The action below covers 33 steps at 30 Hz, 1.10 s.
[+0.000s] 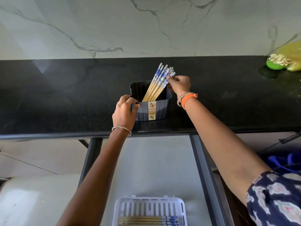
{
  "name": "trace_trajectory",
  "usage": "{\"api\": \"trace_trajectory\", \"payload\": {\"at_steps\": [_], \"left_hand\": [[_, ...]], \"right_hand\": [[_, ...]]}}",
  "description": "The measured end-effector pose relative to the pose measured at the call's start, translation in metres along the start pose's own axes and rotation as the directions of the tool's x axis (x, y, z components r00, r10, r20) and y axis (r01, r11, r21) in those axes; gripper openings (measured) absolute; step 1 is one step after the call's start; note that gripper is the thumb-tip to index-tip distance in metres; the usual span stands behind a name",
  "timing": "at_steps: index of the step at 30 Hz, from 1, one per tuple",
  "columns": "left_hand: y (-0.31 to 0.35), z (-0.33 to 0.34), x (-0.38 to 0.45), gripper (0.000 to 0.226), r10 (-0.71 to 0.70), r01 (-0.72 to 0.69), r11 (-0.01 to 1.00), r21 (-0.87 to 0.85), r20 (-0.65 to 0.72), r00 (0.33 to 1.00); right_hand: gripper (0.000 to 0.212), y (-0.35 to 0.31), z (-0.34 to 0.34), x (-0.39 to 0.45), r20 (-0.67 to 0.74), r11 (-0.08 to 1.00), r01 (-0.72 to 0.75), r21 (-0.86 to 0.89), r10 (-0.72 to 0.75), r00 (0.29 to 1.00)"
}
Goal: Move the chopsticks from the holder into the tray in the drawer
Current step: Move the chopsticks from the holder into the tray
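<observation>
Your left hand (124,110) grips the near left corner of the holder (153,110), fingers curled over its rim, pinning it to the black counter (65,98). Your right hand (179,84) reaches in from the right and pinches the blue-patterned tops of the chopsticks (158,84), fingertips closed on the rightmost sticks in the bundle.

The chopsticks stand in the holder, bare wooden ends down inside it, leaning back and to the right so their patterned tops fan out above the far right rim. The holder is a dark, ribbed, squarish tub with a pale label strip down its front, set near the counter's front edge.

Below the counter, the drawer (146,168) stands pulled out toward you, its pale floor mostly bare. At its near end lies the white slotted tray (149,207), with several chopsticks (146,220) already lying flat along its near side, patterned ends to the right.

A thin bangle (121,128) circles your left wrist; an orange band (187,97) and bangle wrap the right. A patterned dark sleeve (275,201) shows at lower right. At the counter's far right sits a green bowl (275,63) of pale pieces, beside a yellow bag (293,56). A veined marble wall (146,26) rises behind.
</observation>
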State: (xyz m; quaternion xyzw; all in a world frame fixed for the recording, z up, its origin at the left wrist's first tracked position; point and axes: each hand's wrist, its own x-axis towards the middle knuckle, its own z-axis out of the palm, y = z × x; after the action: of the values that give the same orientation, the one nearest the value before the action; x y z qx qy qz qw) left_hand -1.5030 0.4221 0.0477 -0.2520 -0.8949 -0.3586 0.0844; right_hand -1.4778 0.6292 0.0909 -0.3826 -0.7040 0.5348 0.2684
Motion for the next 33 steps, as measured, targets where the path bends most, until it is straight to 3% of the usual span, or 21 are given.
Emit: {"api": "trace_trajectory", "payload": {"at_steps": [5, 11, 18, 25, 28, 33], "left_hand": [[0.001, -0.002, -0.001, 0.024, -0.017, 0.018, 1.0, 0.018, -0.01, 1.0], [-0.004, -0.011, -0.014, 0.023, -0.041, 0.042, 0.999, 0.014, -0.028, 0.999], [-0.019, -0.021, -0.035, 0.019, -0.106, 0.111, 0.993, 0.028, -0.137, 0.985], [-0.015, -0.024, -0.031, 0.019, -0.171, 0.184, 0.98, 0.074, -0.158, 0.973], [-0.011, -0.024, -0.022, 0.021, -0.176, 0.188, 0.978, 0.086, -0.132, 0.975], [-0.009, -0.035, -0.006, 0.025, -0.168, 0.169, 0.984, 0.047, -0.023, 0.985]], "right_hand": [[0.015, -0.006, 0.0, 0.003, 0.06, 0.998, -0.02, -0.062, 0.024, 0.998], [0.026, -0.003, 0.0, -0.007, 0.116, 0.998, -0.058, 0.013, 0.056, 0.992], [0.005, 0.0, 0.01, -0.028, 0.24, 0.992, -0.066, 0.111, 0.038, 0.97], [0.021, -0.025, 0.0, -0.03, 0.194, 0.98, -0.049, 0.193, 0.011, 0.981], [0.011, -0.036, -0.013, -0.028, 0.144, 0.97, -0.031, 0.24, -0.004, 0.99], [0.011, -0.056, -0.047, -0.035, 0.027, 0.922, -0.009, 0.387, -0.002, 1.0]]}}
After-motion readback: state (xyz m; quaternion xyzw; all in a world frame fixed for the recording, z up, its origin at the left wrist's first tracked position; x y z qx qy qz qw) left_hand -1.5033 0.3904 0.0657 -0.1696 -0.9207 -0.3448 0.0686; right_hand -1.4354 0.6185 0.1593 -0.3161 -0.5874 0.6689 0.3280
